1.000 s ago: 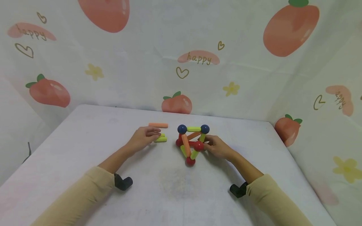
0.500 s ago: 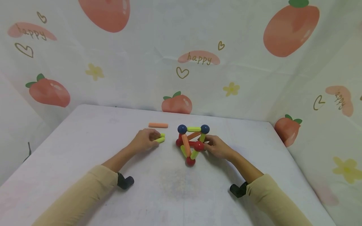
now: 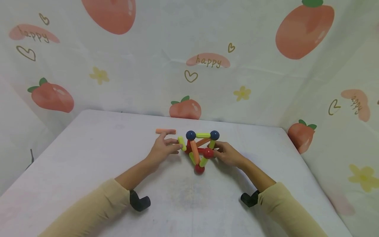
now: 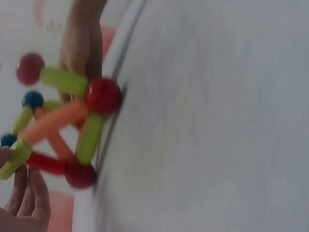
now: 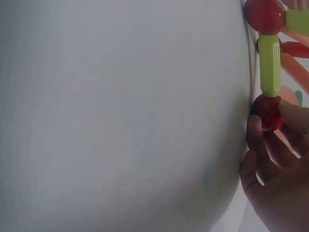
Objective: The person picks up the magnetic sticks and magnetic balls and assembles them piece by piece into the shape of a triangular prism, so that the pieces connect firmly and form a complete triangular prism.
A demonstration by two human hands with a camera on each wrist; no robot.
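My left hand (image 3: 160,150) pinches a yellow-green rod (image 3: 182,144) between thumb and fingers. It tilts at the left side of a ball-and-rod frame of blue and red balls with yellow-green, orange and red rods. In the left wrist view, the held rod (image 4: 17,158) overlaps the frame's far end; whether they touch I cannot tell. My right hand (image 3: 229,154) grips the red ball (image 3: 208,153) at the frame's right side. The right wrist view shows thumb and fingers around that red ball (image 5: 267,112), which joins a yellow-green rod (image 5: 270,65). Another red ball (image 3: 199,169) forms the near corner.
A loose orange rod (image 3: 161,131) lies behind my left hand, partly covered by its fingers. The white table (image 3: 189,207) extends toward me and to both sides. A fruit-print curtain (image 3: 142,65) hangs behind it.
My left hand has picked up one of the loose yellow-green rods and carried it right to the frame, turning it more upright. The right hand and the frame have stayed put.
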